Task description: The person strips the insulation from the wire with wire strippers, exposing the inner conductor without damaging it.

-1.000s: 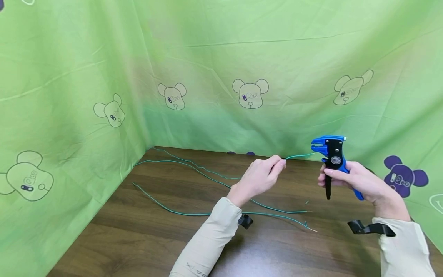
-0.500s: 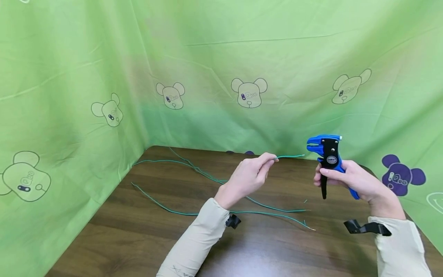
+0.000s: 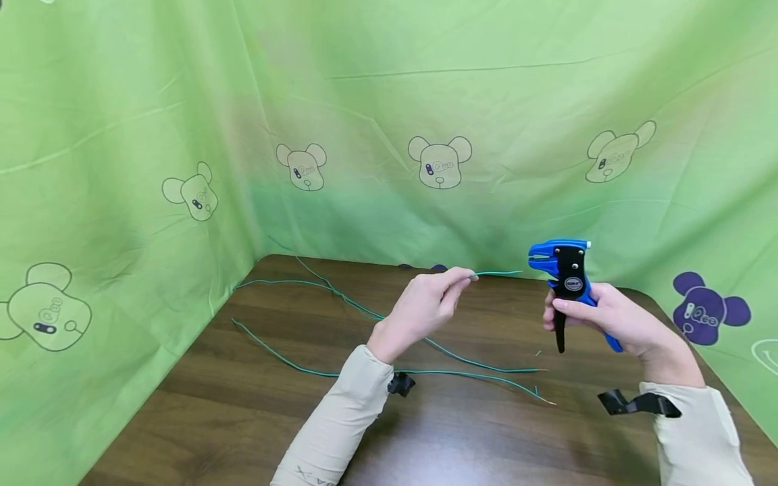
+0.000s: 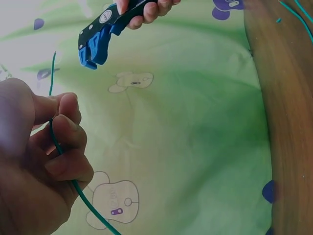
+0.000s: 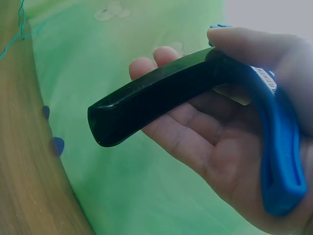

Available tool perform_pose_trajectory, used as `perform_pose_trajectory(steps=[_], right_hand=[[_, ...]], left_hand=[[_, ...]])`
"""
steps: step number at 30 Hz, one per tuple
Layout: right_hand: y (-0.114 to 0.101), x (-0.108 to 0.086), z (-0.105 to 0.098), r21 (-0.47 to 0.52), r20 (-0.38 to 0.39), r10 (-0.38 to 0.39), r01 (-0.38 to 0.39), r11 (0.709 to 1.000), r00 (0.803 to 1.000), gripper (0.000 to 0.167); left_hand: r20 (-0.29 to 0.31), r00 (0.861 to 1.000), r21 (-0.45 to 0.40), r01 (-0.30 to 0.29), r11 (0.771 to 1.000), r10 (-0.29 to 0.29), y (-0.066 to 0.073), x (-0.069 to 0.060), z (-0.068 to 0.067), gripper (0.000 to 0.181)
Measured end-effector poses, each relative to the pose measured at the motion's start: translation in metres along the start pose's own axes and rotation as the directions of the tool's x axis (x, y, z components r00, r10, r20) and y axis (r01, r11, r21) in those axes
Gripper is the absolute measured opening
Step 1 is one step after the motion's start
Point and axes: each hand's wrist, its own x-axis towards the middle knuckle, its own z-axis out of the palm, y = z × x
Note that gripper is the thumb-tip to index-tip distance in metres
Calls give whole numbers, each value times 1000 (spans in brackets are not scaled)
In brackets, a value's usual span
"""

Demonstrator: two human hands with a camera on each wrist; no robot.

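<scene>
Between thumb and fingers, my left hand point(image 3: 422, 304) pinches a thin green wire point(image 3: 495, 273) above the table. The wire's short free end points right, toward the tool; in the left wrist view the rest of the wire point(image 4: 90, 204) runs down past the curled fingers. My right hand point(image 3: 620, 320) holds a blue and black wire stripper point(image 3: 571, 263) upright, its blue jaws facing left. A small gap separates the wire tip from those jaws. In the right wrist view, the black handle point(image 5: 146, 100) lies across the fingers, with the blue handle point(image 5: 281, 161) against the palm.
Two more green wires, an upper one point(image 3: 474, 364) and a lower one point(image 3: 304, 370), lie on the brown wooden table point(image 3: 200, 418). Small green scraps point(image 3: 537, 353) lie near their right ends. A green printed cloth point(image 3: 365, 81) hangs behind and to the left.
My left hand has moved left with the wire, drawing its tip back from the stripper's jaws. My right hand and the stripper have shifted slightly left too.
</scene>
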Motion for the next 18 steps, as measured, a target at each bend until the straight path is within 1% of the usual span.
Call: perform_pose_trajectory(steps=[2,6,9,11,16,18], right_hand=[[0,1,2,9,12,-5,5,1000,1000,20],[-1,4,8,-3,-3,14,-14,1000,1000,21],[-3,6,13,-31,-22,47,-47,998,999,22],[-4,7,16,-31,-21,54,-55,998,998,22],[-6,11,22,68,6,28,-28,997,1000,17],[-6,13,24,78,6,31,-32,996,999,15]], left_hand=[[1,1000,2,2,1000,-2,-1,0,-2,20],[11,1000,6,11,1000,-11,-1,0,-6,20],[35,999,14,23,1000,-23,-1,0,-9,21],[58,998,17,34,999,-35,-1,-1,-11,21],[90,994,10,66,998,-67,-1,0,-17,22],[91,993,9,77,997,-78,-3,0,-19,22]])
